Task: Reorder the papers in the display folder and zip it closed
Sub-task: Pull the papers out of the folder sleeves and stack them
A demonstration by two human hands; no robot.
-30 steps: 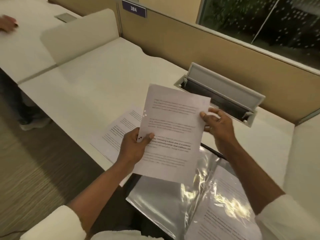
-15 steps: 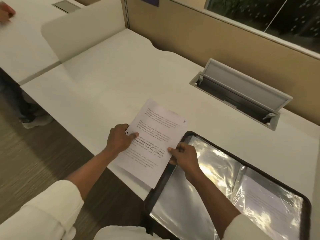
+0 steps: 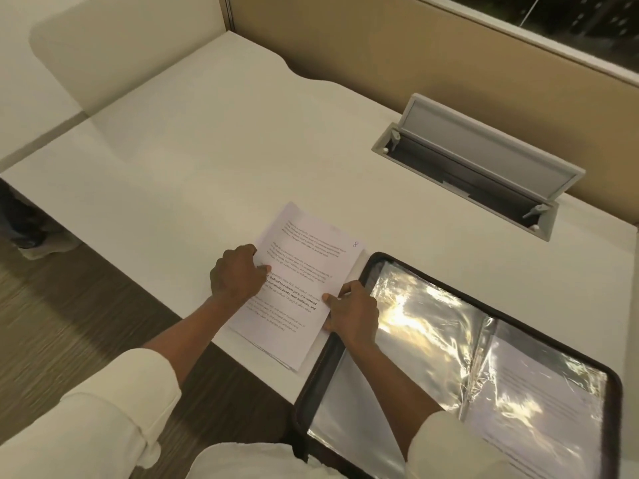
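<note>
A small stack of printed papers point(image 3: 304, 267) lies flat on the white desk near its front edge. My left hand point(image 3: 237, 273) grips the stack's left edge, thumb on the top sheet. My right hand point(image 3: 352, 311) holds the stack's right edge, thumb on top. Right of the stack, the black-rimmed display folder point(image 3: 612, 392) lies open with shiny clear sleeves. Its left sleeve looks empty; a printed sheet point(image 3: 546, 402) shows through the right sleeve. The folder overhangs the desk's front edge.
An open grey cable hatch point(image 3: 484, 167) sits in the desk point(image 3: 207, 150) behind the folder. A tan partition wall point(image 3: 380, 43) runs along the back, a cream divider point(image 3: 114, 53) at the left. Wood-look floor and someone's shoe point(image 3: 38, 233) lie left of the desk.
The sheet I held up in both hands has come down onto the papers on the desk. Both hands now rest on the stack's edges; the view has tilted down and right.
</note>
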